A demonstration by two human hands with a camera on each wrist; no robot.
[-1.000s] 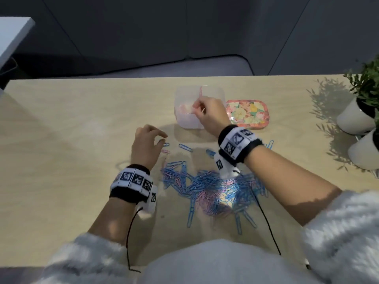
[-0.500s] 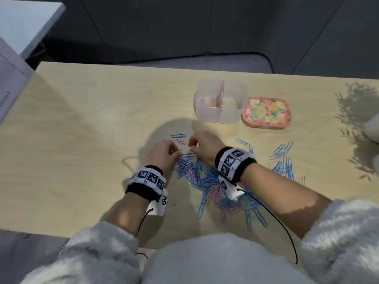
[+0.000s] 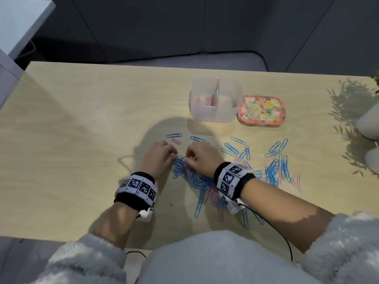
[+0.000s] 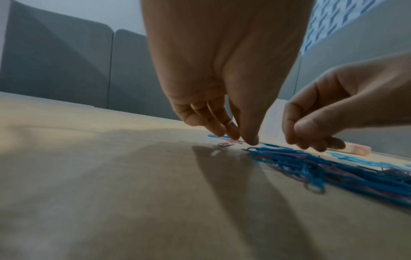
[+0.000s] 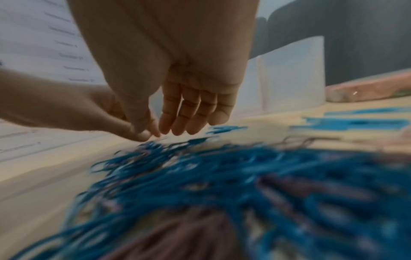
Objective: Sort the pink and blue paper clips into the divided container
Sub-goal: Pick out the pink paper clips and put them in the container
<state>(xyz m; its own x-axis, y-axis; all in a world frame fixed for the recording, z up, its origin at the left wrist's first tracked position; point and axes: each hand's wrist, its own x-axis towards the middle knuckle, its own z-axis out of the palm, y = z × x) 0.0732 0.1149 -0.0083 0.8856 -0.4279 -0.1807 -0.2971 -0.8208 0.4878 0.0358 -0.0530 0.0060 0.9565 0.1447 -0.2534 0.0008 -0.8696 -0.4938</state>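
Observation:
A tangled pile of blue and pink paper clips (image 3: 196,181) lies on the wooden table in front of me. My left hand (image 3: 174,154) is at the pile's far edge, thumb and fingertips (image 4: 242,139) pinched together on a pink clip at table level. My right hand (image 3: 187,158) is right beside it, fingers curled and pinching a thin clip; its colour does not show. The clear divided container (image 3: 215,99) stands farther back, with pink clips in its left compartment. The right wrist view is blurred, with the pile (image 5: 222,176) under the right hand (image 5: 151,134).
A floral tin lid (image 3: 261,110) lies against the container's right side. More clips (image 3: 274,169) are scattered to the right, and a few loose ones (image 3: 174,135) lie just beyond the hands. White plant pots (image 3: 369,124) stand at the right edge. Black cables (image 3: 266,222) trail from the wrists.
My right hand has come back from over the container to the pile's far edge. The left hand has moved right to meet it and its fingertips have closed.

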